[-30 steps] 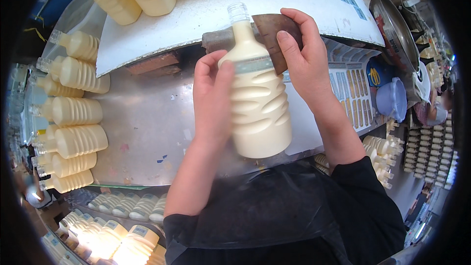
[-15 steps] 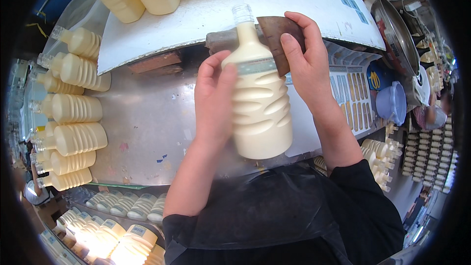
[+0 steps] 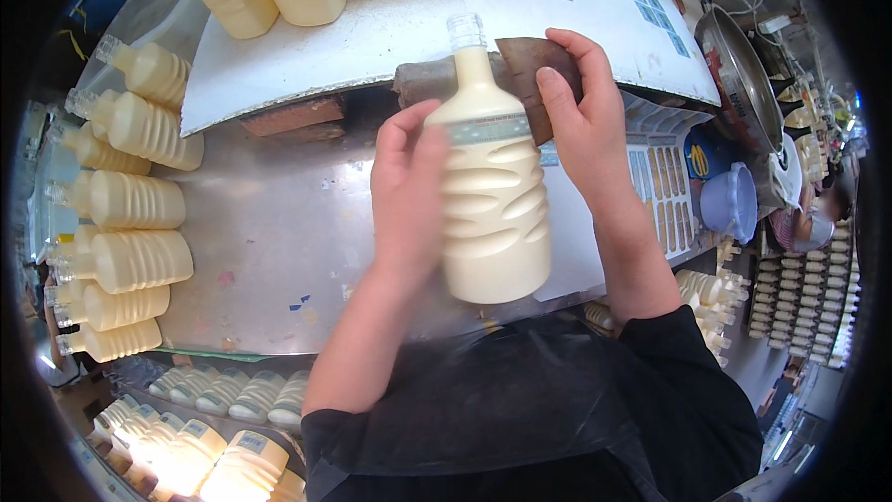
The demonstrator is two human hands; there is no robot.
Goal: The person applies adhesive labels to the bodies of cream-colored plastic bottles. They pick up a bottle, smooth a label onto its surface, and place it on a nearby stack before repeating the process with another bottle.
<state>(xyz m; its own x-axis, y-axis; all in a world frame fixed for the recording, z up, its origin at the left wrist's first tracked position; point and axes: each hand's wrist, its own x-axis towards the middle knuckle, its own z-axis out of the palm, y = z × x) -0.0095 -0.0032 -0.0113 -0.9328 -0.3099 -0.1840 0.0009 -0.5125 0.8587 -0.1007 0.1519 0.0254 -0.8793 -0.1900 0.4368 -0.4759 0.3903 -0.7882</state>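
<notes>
Both forearms (image 3: pixel 358 339) slant inward. The left hand (image 3: pixel 408 188) is blurred, fingers (image 3: pixel 394 133) bent. The right hand (image 3: pixel 587 116) grips between thumb (image 3: pixel 555 91) and fingers.

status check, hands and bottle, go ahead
Left hand at bottle's left side, blurred. Right hand gripping flat brown piece. Cream bottle neck-away, blue-grey band across shoulder. Brownish block beyond, blocking neither hand.

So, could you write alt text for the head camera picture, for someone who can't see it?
A person's left hand is at the side of a cream bottle with a greenish band, while the right hand holds a flat brown piece near its shoulder. More cream bottles line the left of a metal table; a white board stands ahead.
</notes>
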